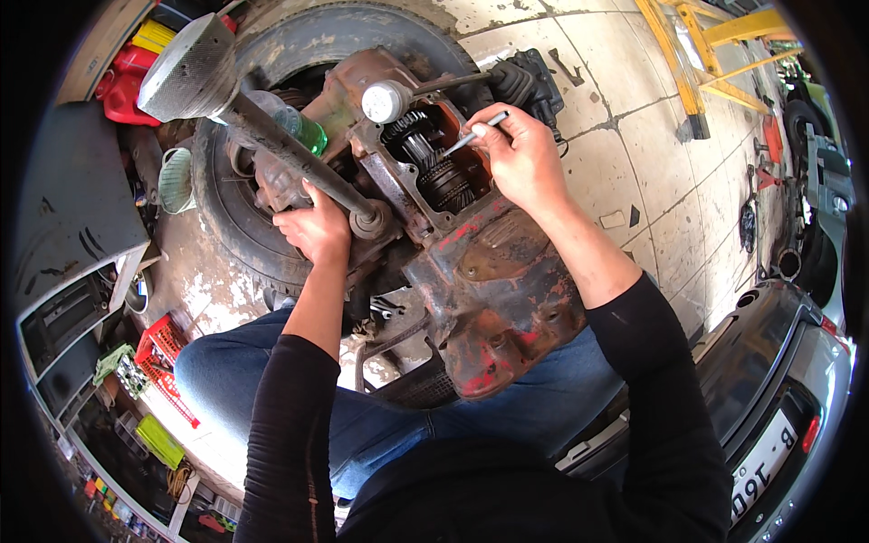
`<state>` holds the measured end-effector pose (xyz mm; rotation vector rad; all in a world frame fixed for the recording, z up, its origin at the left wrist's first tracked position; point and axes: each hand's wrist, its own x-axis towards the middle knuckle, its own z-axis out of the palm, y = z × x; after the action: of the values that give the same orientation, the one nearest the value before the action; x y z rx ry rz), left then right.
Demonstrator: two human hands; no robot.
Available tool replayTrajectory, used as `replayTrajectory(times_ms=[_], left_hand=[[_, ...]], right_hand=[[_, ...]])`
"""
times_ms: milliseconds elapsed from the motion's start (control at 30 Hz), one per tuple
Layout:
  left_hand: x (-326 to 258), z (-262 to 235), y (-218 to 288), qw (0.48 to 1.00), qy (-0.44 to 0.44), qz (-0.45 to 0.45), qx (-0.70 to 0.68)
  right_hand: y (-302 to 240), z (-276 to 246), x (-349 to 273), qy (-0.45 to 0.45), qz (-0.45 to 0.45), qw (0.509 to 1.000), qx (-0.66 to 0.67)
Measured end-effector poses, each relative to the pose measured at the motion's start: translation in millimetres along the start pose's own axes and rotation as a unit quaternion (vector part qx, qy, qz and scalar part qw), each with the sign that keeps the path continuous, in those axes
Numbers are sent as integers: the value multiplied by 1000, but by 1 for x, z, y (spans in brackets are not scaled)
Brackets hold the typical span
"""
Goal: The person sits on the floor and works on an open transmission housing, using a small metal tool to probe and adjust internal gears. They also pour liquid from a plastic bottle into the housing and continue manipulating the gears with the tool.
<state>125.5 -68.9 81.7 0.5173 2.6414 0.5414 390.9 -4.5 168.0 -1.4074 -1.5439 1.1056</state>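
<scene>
A rusty gearbox (507, 294) with traces of red paint stands before me, its top opening showing toothed gears (444, 181). My right hand (523, 161) pinches a slim grey pen-like tool (477, 132), whose tip reaches into the opening above the gears. On the casing's left side rests my left hand (317, 228), thumb and fingers apart, beside the foot of a long lever (294, 154). That lever leans up to the left and ends in a large knurled knob (186, 77). A second lever with a white knob (386, 101) lies across the far edge of the opening.
A large tyre (226, 213) lies beneath and behind the gearbox. A green-tinted bottle (312, 136) is beside the casing. Left are a grey cabinet (72, 199) and a red basket (161, 357). A yellow stand (697, 54) is far right, a dark car (756, 348) near right.
</scene>
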Motion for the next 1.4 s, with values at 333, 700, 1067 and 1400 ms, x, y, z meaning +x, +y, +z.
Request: replayTrajectory(times_ms=[333, 700, 1067, 1400], left_hand=[[2, 0, -3, 1000, 11, 2, 4], [1, 1, -3, 1000, 4, 12, 3], [-1, -1, 0, 1000, 1, 7, 3], [1, 1, 0, 1000, 0, -3, 10]], right_hand=[[-17, -1, -2, -10, 34, 990, -140], [-18, 3, -8, -26, -53, 988, -144], [-17, -2, -3, -49, 49, 992, -101], [5, 2, -1, -38, 126, 991, 9]])
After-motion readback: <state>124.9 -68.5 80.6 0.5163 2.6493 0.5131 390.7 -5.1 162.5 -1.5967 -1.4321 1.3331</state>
